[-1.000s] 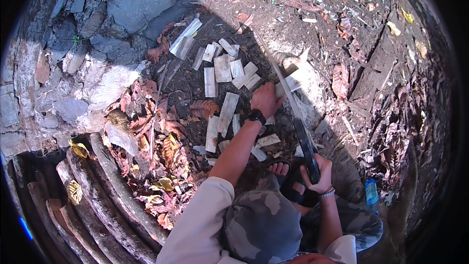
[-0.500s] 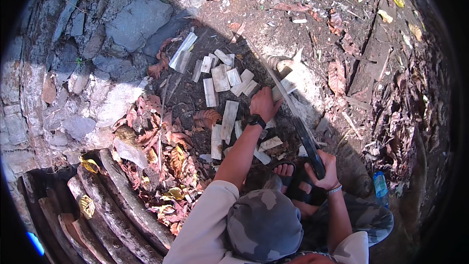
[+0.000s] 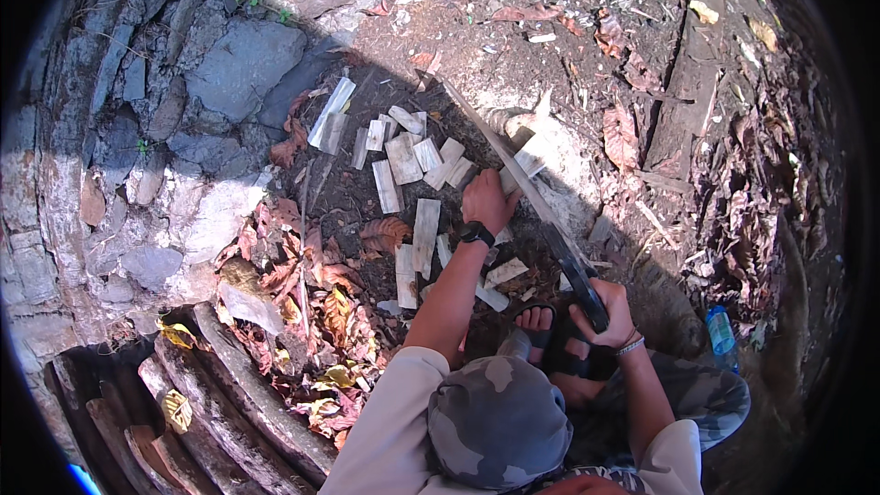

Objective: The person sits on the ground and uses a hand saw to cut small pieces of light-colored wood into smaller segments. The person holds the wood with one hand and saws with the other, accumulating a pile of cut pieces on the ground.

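Observation:
My left hand point(image 3: 486, 202), a dark watch on its wrist, is closed on a pale split piece of wood point(image 3: 529, 159) standing on a light chopping block point(image 3: 573, 179). My right hand point(image 3: 607, 310) grips the black handle of a long machete point(image 3: 513, 179). Its blade runs up and left across the wood piece, just past my left fingers. Several flat pale wood splits point(image 3: 403, 160) lie scattered on the dark soil to the left of my left hand. My sandalled foot point(image 3: 536, 323) rests below them.
A rough stone wall point(image 3: 183, 128) curves along the left. Stacked dark logs point(image 3: 211, 412) lie at the lower left, beside dry leaves point(image 3: 312, 284). A blue plastic bottle point(image 3: 720, 330) lies at the right among leaf litter.
The machete blade has swung leftward, its tip now reaching further up and left over the wood. My left hand stays on the piece. The view has shifted slightly.

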Demonstrator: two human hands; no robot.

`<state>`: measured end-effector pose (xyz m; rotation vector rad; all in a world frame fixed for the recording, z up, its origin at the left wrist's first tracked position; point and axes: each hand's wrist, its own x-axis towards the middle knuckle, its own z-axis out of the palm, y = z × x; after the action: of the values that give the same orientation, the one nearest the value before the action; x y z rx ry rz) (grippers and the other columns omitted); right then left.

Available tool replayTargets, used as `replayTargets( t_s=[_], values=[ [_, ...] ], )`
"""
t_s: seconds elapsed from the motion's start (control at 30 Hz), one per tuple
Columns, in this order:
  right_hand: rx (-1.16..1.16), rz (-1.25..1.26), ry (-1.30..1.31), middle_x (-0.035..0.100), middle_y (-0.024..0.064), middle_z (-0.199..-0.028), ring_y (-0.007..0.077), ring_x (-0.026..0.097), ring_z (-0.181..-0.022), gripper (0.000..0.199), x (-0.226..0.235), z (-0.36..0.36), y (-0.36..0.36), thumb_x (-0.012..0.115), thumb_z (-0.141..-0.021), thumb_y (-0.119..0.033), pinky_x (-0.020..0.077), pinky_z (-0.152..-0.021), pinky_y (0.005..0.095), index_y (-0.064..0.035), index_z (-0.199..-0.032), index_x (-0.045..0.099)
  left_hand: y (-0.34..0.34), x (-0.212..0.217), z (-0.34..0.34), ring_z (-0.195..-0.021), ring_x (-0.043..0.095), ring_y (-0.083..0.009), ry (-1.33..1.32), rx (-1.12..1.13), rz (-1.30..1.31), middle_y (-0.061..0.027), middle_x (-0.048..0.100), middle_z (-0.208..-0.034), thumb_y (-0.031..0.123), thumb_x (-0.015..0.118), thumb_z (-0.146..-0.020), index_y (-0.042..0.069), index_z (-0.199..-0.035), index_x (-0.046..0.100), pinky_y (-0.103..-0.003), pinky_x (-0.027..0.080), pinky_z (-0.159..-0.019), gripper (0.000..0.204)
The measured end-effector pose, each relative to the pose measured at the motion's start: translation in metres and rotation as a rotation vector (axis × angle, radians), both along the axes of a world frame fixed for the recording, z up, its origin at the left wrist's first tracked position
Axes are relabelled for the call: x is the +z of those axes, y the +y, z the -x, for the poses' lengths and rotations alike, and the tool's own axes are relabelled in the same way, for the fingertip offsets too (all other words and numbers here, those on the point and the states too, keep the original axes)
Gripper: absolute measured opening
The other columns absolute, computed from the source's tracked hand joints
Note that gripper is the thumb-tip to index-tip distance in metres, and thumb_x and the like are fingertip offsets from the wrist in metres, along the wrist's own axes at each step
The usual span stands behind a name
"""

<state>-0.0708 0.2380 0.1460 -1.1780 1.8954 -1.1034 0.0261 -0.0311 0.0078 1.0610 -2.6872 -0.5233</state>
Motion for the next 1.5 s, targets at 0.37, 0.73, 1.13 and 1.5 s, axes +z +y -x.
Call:
replayTargets(
  t_s=[0.37,0.73,1.13,1.5],
  values=[
    [-0.012,0.016,-0.062,0.051,0.0122,-0.059,0.0321,0.056,-0.052,0.022,-0.009,-0.002,0.031,0.072,-0.068,-0.017,0.0443,-0.051,0.0376,-0.0056,-0.070,0.054,0.002,0.003,0.002,-0.083,0.062,-0.0351,0.041,0.002,0.041,-0.0146,0.060,-0.086,0.033,0.079,-0.077,0.003,-0.092,0.051,-0.046,0.050,-0.072,0.044],
    [0.005,-0.101,-0.120,0.057,0.0107,-0.061,0.0269,0.062,-0.054,0.015,0.022,-0.014,0.107,0.068,-0.068,-0.014,0.0497,-0.055,0.0336,-0.0053,-0.080,0.065,0.000,0.003,-0.003,-0.087,0.062,-0.0337,0.015,0.008,0.021,-0.0146,0.059,-0.089,0.035,0.078,-0.080,0.003,-0.094,0.051,-0.045,0.050,-0.075,0.044],
    [-0.046,-0.105,-0.135,0.056,0.0103,-0.059,0.0281,0.060,-0.052,0.015,0.030,-0.013,0.111,0.070,-0.068,-0.013,0.0478,-0.054,0.0357,-0.0043,-0.071,0.059,-0.001,0.001,-0.002,-0.086,0.062,-0.0362,0.050,0.032,0.006,-0.0161,0.061,-0.088,0.029,0.079,-0.076,0.004,-0.094,0.050,-0.048,0.049,-0.075,0.043],
    [-0.051,-0.003,-0.107,0.054,0.0099,-0.061,0.0239,0.056,-0.051,0.015,-0.007,-0.010,0.042,0.069,-0.071,-0.013,0.0450,-0.052,0.0332,-0.0035,-0.076,0.058,0.000,-0.001,-0.005,-0.086,0.062,-0.0353,0.045,0.021,-0.019,-0.0148,0.059,-0.088,0.032,0.079,-0.077,0.004,-0.094,0.050,-0.047,0.050,-0.074,0.044]
  ],
)
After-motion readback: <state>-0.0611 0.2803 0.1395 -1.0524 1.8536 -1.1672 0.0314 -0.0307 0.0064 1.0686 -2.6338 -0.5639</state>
